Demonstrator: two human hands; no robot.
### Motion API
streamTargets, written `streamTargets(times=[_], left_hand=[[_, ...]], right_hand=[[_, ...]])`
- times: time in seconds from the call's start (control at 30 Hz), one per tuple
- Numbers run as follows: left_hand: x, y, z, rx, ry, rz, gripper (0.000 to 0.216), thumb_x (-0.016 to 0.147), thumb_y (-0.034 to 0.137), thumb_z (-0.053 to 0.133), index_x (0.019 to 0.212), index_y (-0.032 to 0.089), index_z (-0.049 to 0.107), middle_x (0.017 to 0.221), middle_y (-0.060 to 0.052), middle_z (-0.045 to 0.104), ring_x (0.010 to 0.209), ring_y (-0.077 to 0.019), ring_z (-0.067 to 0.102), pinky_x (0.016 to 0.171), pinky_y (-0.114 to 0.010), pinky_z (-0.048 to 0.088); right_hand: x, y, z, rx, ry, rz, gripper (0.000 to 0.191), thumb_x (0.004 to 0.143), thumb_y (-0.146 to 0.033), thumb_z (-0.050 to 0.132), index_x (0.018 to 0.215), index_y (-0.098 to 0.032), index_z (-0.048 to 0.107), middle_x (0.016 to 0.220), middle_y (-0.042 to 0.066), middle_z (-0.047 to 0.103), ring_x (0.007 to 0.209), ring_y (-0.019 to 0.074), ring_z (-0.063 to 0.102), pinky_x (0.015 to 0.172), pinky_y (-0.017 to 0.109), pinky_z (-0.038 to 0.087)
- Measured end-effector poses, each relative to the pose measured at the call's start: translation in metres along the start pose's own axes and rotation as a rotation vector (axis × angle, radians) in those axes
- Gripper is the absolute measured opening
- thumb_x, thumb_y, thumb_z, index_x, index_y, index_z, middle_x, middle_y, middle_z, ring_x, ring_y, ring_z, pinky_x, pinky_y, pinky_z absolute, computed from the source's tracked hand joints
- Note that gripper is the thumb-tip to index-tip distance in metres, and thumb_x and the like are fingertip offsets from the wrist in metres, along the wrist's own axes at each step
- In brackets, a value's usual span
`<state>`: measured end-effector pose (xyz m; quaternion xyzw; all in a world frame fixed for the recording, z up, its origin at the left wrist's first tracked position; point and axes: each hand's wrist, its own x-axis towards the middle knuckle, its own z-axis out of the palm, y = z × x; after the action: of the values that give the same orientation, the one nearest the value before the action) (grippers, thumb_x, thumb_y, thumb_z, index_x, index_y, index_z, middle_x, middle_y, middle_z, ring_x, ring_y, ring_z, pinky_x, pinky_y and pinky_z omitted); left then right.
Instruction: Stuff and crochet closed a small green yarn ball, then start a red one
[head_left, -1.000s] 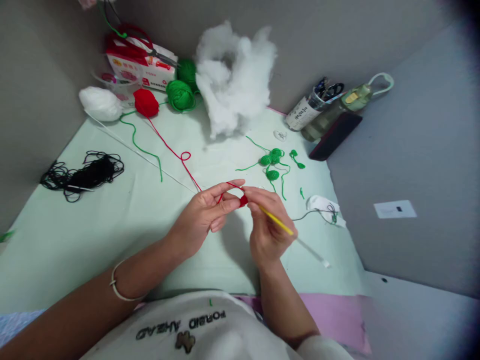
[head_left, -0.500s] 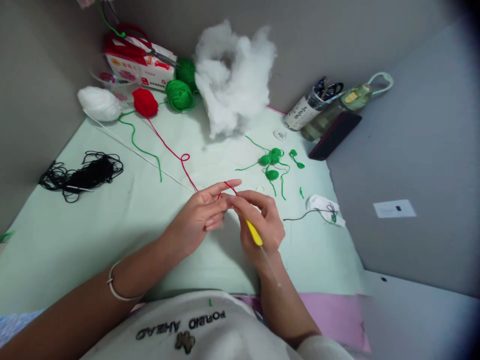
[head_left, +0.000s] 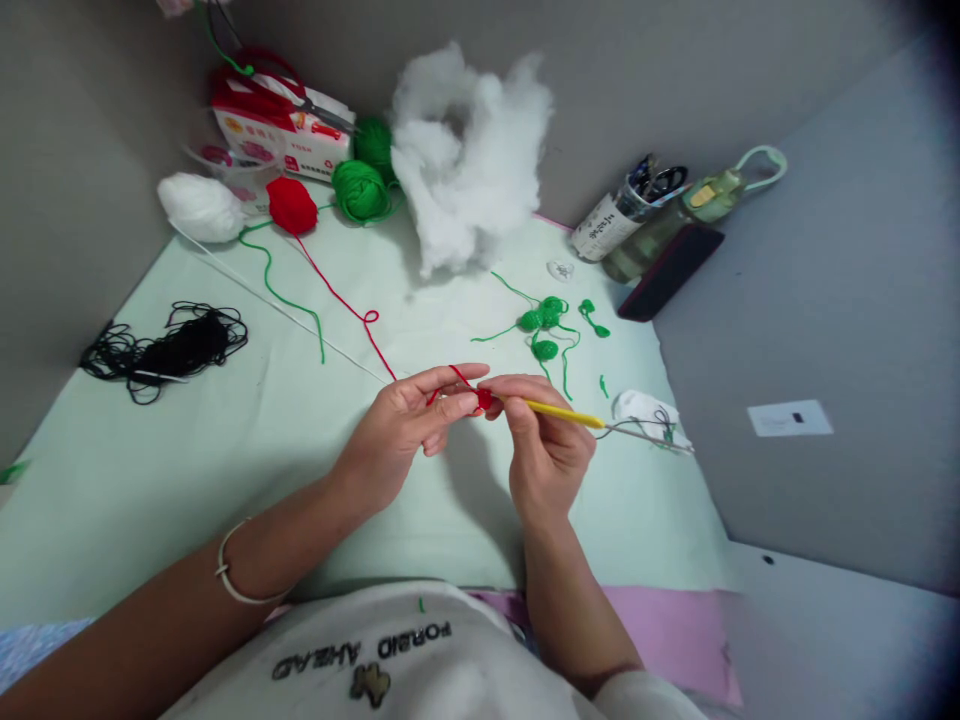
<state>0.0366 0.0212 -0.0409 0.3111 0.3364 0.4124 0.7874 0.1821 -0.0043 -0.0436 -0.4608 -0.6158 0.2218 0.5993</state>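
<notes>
While your left hand (head_left: 405, 432) pinches the red piece (head_left: 485, 399) and your right hand's (head_left: 546, 450) fingers (head_left: 517, 392) clasp the yellow hook (head_left: 564, 412), a slackened pinch could let the red yarn (head_left: 341, 298) slip off.

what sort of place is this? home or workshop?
Likely a home crochet corner: red yarn ball and green yarn ball, a white stuffing heap, and the right hand holding a yellow crochet hook over a cloth-covered table.

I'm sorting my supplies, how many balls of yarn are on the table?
4. A white ball at the far left, a red ball beside it, a green ball right of that, a darker green ball behind it. Others may hide behind the white stuffing.
</notes>
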Motion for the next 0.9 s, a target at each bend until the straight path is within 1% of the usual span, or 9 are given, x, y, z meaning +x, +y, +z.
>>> streamTargets(times=[0.13,0.2,0.37,0.43,0.5,0.6,0.67,0.77,0.9], left_hand=[[0.002,0.001,-0.001,-0.095,0.047,-0.063,0.031,0.083,0.023,0.080,0.114,0.018,0.078,0.074,0.002,0.063,0.044,0.0013,0.029,0.042,-0.016,0.024],[0.003,0.002,-0.002,-0.164,0.020,-0.111,0.029,0.083,0.021,0.080,0.112,0.016,0.078,0.071,0.002,0.060,0.043,0.0020,0.026,0.041,-0.015,0.022],[0.004,0.005,-0.007,-0.260,0.001,-0.110,0.022,0.081,0.015,0.080,0.103,0.013,0.081,0.056,0.009,0.041,0.042,0.0012,0.021,0.040,-0.012,0.022],[0.004,0.005,-0.007,-0.252,0.008,-0.093,0.019,0.080,0.015,0.080,0.099,0.013,0.082,0.057,0.008,0.044,0.043,0.0016,0.022,0.040,-0.012,0.022],[0.003,0.004,-0.007,-0.214,0.004,-0.077,0.019,0.081,0.016,0.080,0.100,0.015,0.082,0.062,0.006,0.051,0.043,0.0017,0.025,0.040,-0.013,0.023],[0.001,0.001,-0.006,-0.114,-0.025,-0.039,0.026,0.082,0.020,0.081,0.108,0.021,0.080,0.074,0.003,0.061,0.045,0.0009,0.031,0.042,-0.016,0.025],[0.000,0.000,-0.004,-0.044,-0.023,-0.012,0.030,0.082,0.023,0.082,0.111,0.022,0.079,0.078,0.002,0.064,0.047,-0.0003,0.034,0.044,-0.018,0.027],[0.001,0.000,-0.003,0.014,0.027,0.009,0.030,0.084,0.028,0.081,0.112,0.020,0.079,0.071,0.003,0.063,0.048,-0.0020,0.037,0.046,-0.019,0.029],[0.003,0.001,-0.001,-0.071,0.035,-0.049,0.036,0.082,0.024,0.082,0.117,0.019,0.076,0.078,0.001,0.068,0.044,0.0003,0.032,0.042,-0.019,0.025]], right_hand=[[-0.007,0.005,0.000,-0.281,-0.046,-0.209,0.032,0.096,-0.012,0.063,0.115,-0.033,0.075,0.107,0.005,0.075,0.094,0.0189,0.072,0.076,0.035,0.061],[-0.008,0.006,0.000,-0.278,-0.034,-0.213,0.032,0.095,-0.012,0.063,0.116,-0.033,0.075,0.108,0.006,0.075,0.095,0.0192,0.072,0.077,0.035,0.061],[0.002,0.001,-0.006,0.142,0.114,0.134,0.016,0.099,-0.023,0.061,0.097,-0.024,0.077,0.087,0.003,0.074,0.067,0.0149,0.069,0.062,0.032,0.060],[0.006,0.000,-0.008,0.277,0.149,0.243,0.016,0.098,-0.027,0.063,0.092,-0.022,0.076,0.084,0.002,0.073,0.060,0.0124,0.067,0.058,0.029,0.059],[0.007,0.001,-0.008,0.360,0.130,0.296,0.016,0.097,-0.030,0.064,0.091,-0.022,0.076,0.081,0.001,0.073,0.060,0.0117,0.066,0.058,0.028,0.058],[0.005,0.003,-0.007,0.342,0.056,0.304,0.015,0.097,-0.031,0.065,0.093,-0.023,0.077,0.090,0.003,0.076,0.071,0.0138,0.070,0.063,0.028,0.059],[0.003,0.004,-0.005,0.273,0.024,0.290,0.015,0.098,-0.031,0.064,0.097,-0.023,0.077,0.096,0.005,0.077,0.075,0.0149,0.071,0.065,0.029,0.059],[0.001,0.004,-0.003,0.157,0.007,0.213,0.017,0.100,-0.027,0.060,0.099,-0.024,0.076,0.093,0.004,0.077,0.073,0.0149,0.069,0.064,0.030,0.059],[-0.003,0.001,0.000,-0.150,-0.036,-0.096,0.024,0.095,-0.011,0.064,0.107,-0.027,0.078,0.102,0.006,0.076,0.092,0.0179,0.072,0.073,0.032,0.061]])
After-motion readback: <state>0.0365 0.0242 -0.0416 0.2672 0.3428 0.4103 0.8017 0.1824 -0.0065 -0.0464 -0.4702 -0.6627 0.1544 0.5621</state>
